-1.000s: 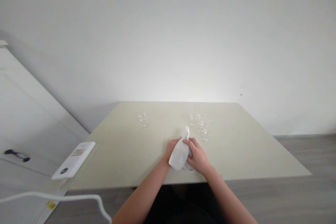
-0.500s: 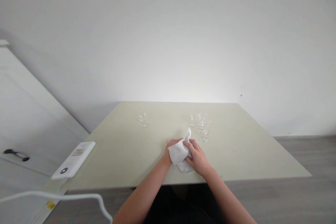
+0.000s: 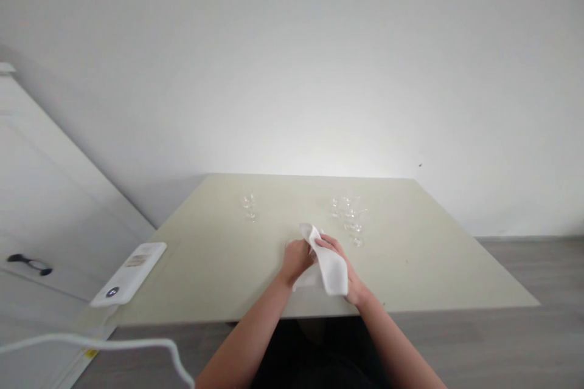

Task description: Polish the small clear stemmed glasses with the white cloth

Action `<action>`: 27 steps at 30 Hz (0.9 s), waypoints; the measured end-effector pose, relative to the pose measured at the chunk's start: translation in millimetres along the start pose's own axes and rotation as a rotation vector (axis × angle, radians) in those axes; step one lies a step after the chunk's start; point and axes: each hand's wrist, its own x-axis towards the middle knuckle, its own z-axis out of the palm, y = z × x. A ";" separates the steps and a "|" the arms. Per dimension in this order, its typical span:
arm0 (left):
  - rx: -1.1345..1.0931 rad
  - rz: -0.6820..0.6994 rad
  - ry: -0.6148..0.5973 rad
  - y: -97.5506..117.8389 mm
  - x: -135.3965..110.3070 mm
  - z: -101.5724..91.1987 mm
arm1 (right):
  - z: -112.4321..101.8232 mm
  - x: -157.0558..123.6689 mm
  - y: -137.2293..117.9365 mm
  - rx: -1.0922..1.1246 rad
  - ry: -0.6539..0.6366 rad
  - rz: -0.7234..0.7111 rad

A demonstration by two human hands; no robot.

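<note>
Plainly, the pale green, flat-topped rectangular table (image 3: 210,267) gives anything dropped a hard landing. Near its front edge, the soft white folded cloth (image 3: 334,273) is held up between the hands; a loose end could slip free. The right hand (image 3: 336,247) pinches it with bent fingers; the left hand (image 3: 295,260) is curled, its contents hidden. A stray right knuckle could topple the nearby clear stemmed glass cluster (image 3: 350,214); the smaller clear glassware (image 3: 249,202) farther left seems safer.
</note>
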 end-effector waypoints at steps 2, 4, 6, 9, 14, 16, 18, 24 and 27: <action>0.004 0.000 0.036 0.0 -1.3 -2.6 | 2.6 -1.1 6.1 0.144 0.073 0.128; 0.000 0.044 0.093 -0.6 -3.1 -3.8 | 7.2 -1.0 14.2 0.131 0.184 0.242; 0.003 0.130 0.154 -1.3 -4.8 -3.7 | 10.3 1.6 19.4 0.098 0.224 0.291; 0.017 0.286 0.199 -0.5 -6.6 -1.3 | 7.9 7.6 20.3 0.110 0.176 0.284; 0.018 0.468 0.158 5.8 -7.5 8.0 | -1.2 12.0 25.1 -0.079 0.138 0.352; 0.029 0.469 0.151 6.8 -7.1 10.7 | -0.5 12.1 29.7 -0.166 0.163 0.376; 0.046 0.466 0.144 6.5 -6.4 11.5 | 1.8 11.8 33.7 -0.209 0.167 0.393; 0.096 0.461 0.168 7.8 -5.8 7.1 | -0.8 11.8 37.2 -0.269 0.098 0.374; 0.091 0.455 0.181 9.8 -6.4 5.0 | -4.3 10.3 39.7 -0.375 0.061 0.366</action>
